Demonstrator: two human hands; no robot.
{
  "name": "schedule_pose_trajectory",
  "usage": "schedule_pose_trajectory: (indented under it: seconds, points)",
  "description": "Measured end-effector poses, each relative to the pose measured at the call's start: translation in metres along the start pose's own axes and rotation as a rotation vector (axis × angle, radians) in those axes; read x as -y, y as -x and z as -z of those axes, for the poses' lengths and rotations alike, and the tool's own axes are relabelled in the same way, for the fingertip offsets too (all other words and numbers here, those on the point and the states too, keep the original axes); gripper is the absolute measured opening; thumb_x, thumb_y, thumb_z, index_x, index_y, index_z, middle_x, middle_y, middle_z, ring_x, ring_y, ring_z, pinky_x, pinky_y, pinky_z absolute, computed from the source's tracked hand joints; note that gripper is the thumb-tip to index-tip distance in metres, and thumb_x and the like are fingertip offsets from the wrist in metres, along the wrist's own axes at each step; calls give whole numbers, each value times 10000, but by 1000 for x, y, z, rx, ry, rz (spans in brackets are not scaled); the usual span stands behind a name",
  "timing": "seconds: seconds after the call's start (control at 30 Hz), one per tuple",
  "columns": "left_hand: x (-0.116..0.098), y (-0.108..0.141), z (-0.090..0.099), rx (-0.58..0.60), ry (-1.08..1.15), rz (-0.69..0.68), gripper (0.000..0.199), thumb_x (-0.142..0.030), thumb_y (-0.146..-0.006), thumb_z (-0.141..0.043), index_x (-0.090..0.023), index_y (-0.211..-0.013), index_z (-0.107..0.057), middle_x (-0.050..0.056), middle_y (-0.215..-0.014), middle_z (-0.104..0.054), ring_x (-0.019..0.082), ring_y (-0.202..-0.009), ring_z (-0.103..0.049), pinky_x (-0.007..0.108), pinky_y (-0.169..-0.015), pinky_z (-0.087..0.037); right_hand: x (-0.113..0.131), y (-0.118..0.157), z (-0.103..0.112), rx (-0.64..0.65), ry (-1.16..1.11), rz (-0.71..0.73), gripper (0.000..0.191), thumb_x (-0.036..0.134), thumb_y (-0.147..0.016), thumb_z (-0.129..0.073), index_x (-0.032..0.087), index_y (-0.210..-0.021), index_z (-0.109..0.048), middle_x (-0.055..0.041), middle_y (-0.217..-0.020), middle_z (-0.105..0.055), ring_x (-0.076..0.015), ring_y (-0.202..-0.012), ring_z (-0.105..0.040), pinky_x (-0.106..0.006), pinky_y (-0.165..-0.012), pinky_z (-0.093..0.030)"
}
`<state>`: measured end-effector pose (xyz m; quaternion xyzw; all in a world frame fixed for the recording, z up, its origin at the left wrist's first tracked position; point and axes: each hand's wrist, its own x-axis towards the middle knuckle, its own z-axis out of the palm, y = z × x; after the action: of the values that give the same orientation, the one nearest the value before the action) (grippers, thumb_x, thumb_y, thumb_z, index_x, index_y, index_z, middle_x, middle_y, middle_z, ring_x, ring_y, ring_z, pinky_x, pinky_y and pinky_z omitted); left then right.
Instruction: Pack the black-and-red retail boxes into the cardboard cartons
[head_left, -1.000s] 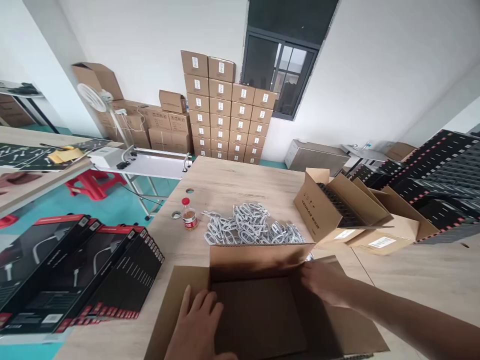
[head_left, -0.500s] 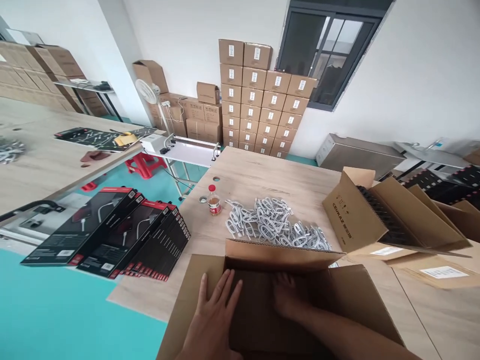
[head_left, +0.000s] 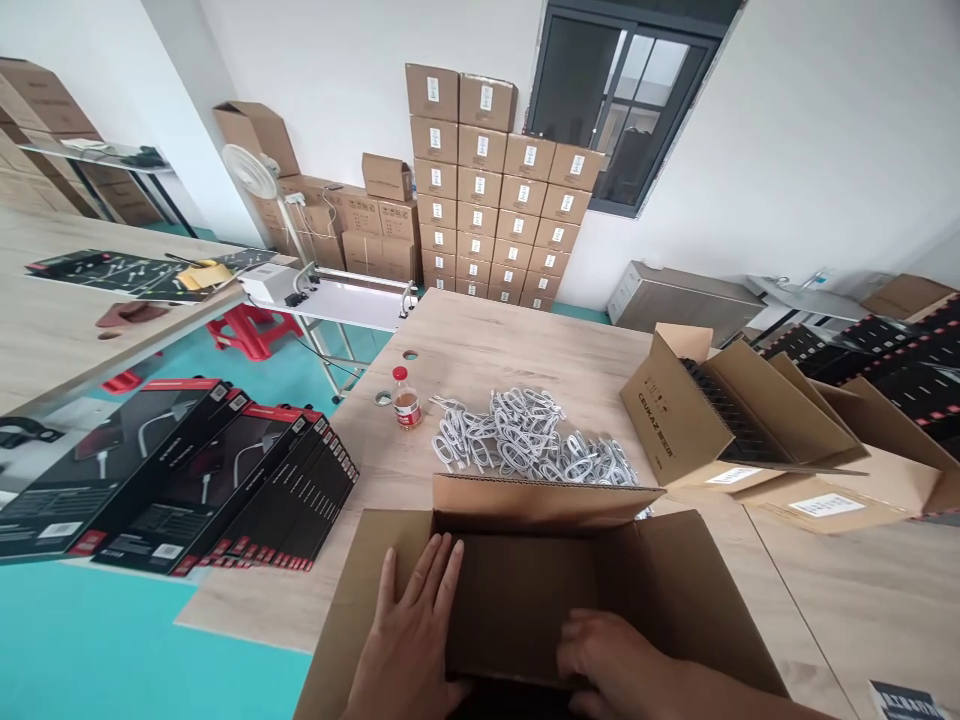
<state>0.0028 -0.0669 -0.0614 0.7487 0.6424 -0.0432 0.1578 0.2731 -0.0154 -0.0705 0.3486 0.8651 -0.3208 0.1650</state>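
I have the open carton (head_left: pixel 712 590) directly below me, its far flap (head_left: pixel 540 502) running left to right and its near end cut off, so I can't tell which way its long axis lies. My left hand (head_left: pixel 409 640) is flat, fingers extended over the left side flap and rim. My right hand (head_left: pixel 611 650) is inside, fingers curled; I can't tell whether they pinch anything. It is the nearer hand to the carton's right wall. The white cables (head_left: pixel 525 435) lie just beyond the far flap.
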Motion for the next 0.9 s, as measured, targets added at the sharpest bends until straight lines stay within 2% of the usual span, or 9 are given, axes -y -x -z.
schedule_pose_trajectory:
  seconds: [0.1, 0.2, 0.3, 0.47, 0.57, 0.67, 0.73, 0.8, 0.9]
  points:
    - [6, -2, -6, -52, 11, -43, 1076, -345, -645, -636, -134, -1598, -184, 76, -1659, -84, 344, -1562, -76, 626, -1208, 201, 4, 5, 3, -40, 16, -19, 89, 244, -838, -683, 237, -913, -730, -46, -1009, -759, -250, -1000, -682, -333, -849, -477]
    - [12, -5, -8, -92, 35, -62, 1052, -475, -728, -655, -134, -1601, -177, 89, -1665, -117, 338, -1562, -97, 595, -1224, 188, 3, -4, 18, -93, 23, -109, 148, 230, -888, -591, 239, -931, -732, -58, -1014, -775, -262, -978, -714, -344, -817, -476]
    - [14, -8, -5, -81, 38, -51, 1052, -534, -761, -637, -124, -1602, -156, 96, -1668, -101, 330, -1564, -93, 585, -1223, 192, -1, -16, 31, -115, 95, -193, 206, 245, -929, -531, 221, -960, -733, -97, -1017, -786, -297, -982, -731, -361, -792, -475]
    - [12, -14, 5, -36, 21, -9, 969, -437, -784, -558, -114, -1597, -141, 64, -1668, -94, 301, -1568, -90, 603, -1206, 214, -15, -38, 33, -127, 176, -236, 279, 254, -974, -453, 202, -1019, -724, -123, -1015, -785, -308, -968, -741, -358, -750, -485]
    - [13, -19, 11, -4, 18, 5, 961, -384, -761, -533, -104, -1593, -143, 58, -1669, -109, 294, -1568, -101, 625, -1196, 214, -26, -54, 32, -146, 235, -250, 277, 298, -967, -502, 193, -1148, -684, -131, -1093, -767, -307, -1000, -728, -358, -760, -505]
    - [14, -18, 20, 64, 51, 15, 1039, -374, -695, -583, -87, -1588, -137, 78, -1669, -131, 297, -1569, -96, 624, -1198, 206, -29, -70, 32, -190, 344, -253, 369, 192, -930, -530, 136, -1283, -621, -204, -1153, -728, -347, -1046, -697, -435, -831, -517]
    - [14, -11, 24, 94, 87, 12, 1076, -377, -668, -625, -99, -1588, -142, 83, -1672, -134, 298, -1571, -73, 609, -1193, 220, -26, -78, 23, -229, 418, -194, 434, 91, -929, -435, 125, -1331, -593, -228, -1177, -705, -359, -1091, -668, -488, -879, -510]
    - [14, -2, 25, 94, 131, -1, 1085, -389, -661, -667, -118, -1588, -174, 95, -1673, -141, 303, -1571, -51, 592, -1178, 247, -23, -86, 2, -254, 472, -67, 490, 52, -911, -403, 166, -1353, -582, -204, -1209, -692, -350, -1119, -649, -495, -893, -523]
    - [16, 8, 21, 35, 234, -62, 1053, -494, -701, -708, -129, -1579, -257, 154, -1660, -207, 313, -1569, -74, 579, -1165, 259, -29, -97, -44, -204, 483, 76, 585, 81, -807, -581, 255, -1366, -590, -168, -1327, -657, -367, -1138, -654, -459, -816, -587]
